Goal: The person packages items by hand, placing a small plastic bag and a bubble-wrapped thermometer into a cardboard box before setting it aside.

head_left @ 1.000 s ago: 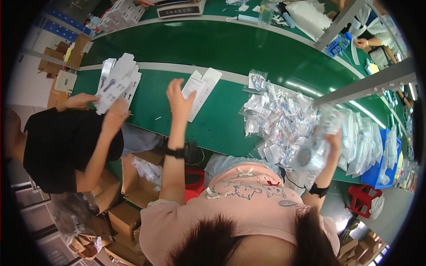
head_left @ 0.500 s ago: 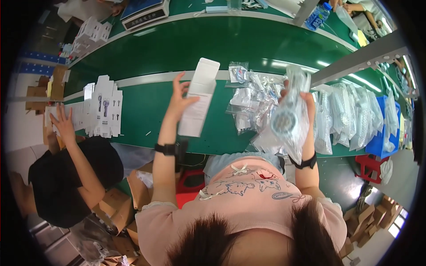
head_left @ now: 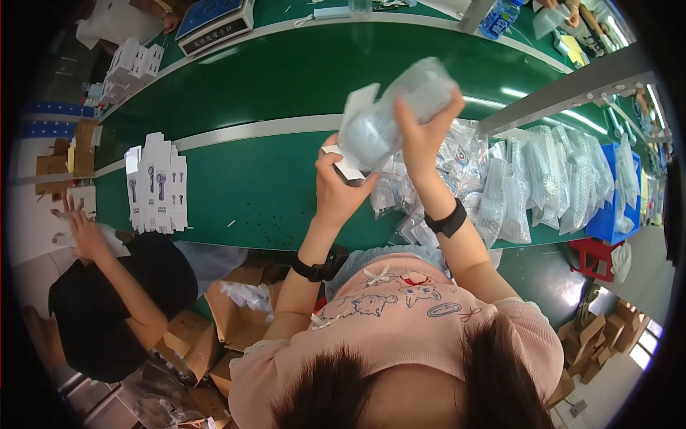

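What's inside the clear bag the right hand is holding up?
The clear bag in the right hand shows a pale rounded thing through glare; its kind is unclear. The left hand holds a white box at its lower end.

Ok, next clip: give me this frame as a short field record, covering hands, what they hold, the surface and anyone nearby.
left hand: grips a white carton from below
right hand: holds a clear plastic bag with a pale item inside, raised over the carton
surface: green conveyor belt
right of hands: pile of clear bagged items
left on belt: row of white printed cartons
nearby: a person in a black top, hand at the left edge
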Motion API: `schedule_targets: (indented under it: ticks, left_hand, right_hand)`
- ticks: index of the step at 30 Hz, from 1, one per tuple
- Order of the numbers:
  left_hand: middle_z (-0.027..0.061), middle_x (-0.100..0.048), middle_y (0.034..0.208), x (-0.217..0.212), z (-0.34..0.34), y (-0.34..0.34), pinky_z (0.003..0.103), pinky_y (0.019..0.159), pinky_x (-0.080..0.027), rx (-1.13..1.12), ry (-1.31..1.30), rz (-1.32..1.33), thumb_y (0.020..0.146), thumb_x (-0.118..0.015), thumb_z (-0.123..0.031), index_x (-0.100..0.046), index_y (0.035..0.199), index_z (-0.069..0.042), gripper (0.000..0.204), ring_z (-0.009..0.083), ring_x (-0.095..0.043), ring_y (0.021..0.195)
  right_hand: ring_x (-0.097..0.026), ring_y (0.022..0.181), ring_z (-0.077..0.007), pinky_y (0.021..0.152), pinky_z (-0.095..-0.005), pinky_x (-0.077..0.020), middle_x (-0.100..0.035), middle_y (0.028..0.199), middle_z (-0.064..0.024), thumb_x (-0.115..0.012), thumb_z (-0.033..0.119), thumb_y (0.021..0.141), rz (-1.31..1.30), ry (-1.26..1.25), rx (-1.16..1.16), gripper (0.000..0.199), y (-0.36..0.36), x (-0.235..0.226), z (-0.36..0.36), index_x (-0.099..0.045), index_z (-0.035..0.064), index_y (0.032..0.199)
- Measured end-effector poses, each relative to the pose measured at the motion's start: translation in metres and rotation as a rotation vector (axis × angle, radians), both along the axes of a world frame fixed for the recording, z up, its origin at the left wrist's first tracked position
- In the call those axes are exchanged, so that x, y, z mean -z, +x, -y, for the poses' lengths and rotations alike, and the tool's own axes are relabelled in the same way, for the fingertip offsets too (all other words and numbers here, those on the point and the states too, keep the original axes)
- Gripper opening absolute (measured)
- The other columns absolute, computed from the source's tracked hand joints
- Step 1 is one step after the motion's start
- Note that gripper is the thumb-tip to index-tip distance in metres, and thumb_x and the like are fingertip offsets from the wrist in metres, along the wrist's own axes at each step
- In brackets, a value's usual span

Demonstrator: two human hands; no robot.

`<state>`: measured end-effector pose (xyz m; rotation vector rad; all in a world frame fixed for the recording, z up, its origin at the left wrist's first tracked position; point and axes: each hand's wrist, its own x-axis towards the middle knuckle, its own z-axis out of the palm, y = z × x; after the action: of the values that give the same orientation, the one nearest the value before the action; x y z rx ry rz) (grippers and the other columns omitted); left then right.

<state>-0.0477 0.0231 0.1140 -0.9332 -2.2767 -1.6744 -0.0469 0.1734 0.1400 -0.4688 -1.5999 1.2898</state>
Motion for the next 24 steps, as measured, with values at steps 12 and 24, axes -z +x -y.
schedule_targets:
  ticks: [12, 24]
  left_hand:
    - [0.0289, -0.035, 0.121, 0.044, 0.051, -0.008, 0.043, 0.092, -0.034, -0.066, 0.087, -0.002, 0.058, -0.076, -0.004, -0.025, 0.102, -0.010, 0.067, 0.0374, -0.041, 0.110]
    - [0.0085, -0.052, 0.086, -0.011, 0.073, -0.006, 0.027, 0.059, -0.038, -0.338, -0.290, 0.111, 0.062, -0.070, -0.003, -0.059, 0.073, 0.001, 0.016, 0.0164, -0.050, 0.068]
  right_hand:
    - [-0.047, 0.100, -0.0313, 0.083, -0.0394, -0.0430, -0.050, 0.111, -0.0125, -0.062, 0.012, 0.071, 0.652, 0.589, -0.371, 0.040, -0.052, 0.110, -0.036, -0.055, 0.0108, 0.110]
    - [-0.055, 0.079, -0.0267, 0.070, -0.0320, -0.0471, -0.054, 0.088, -0.0096, -0.063, -0.003, 0.064, 0.167, 0.124, -0.609, 0.028, -0.022, 0.031, -0.006, -0.055, 0.0040, 0.090]
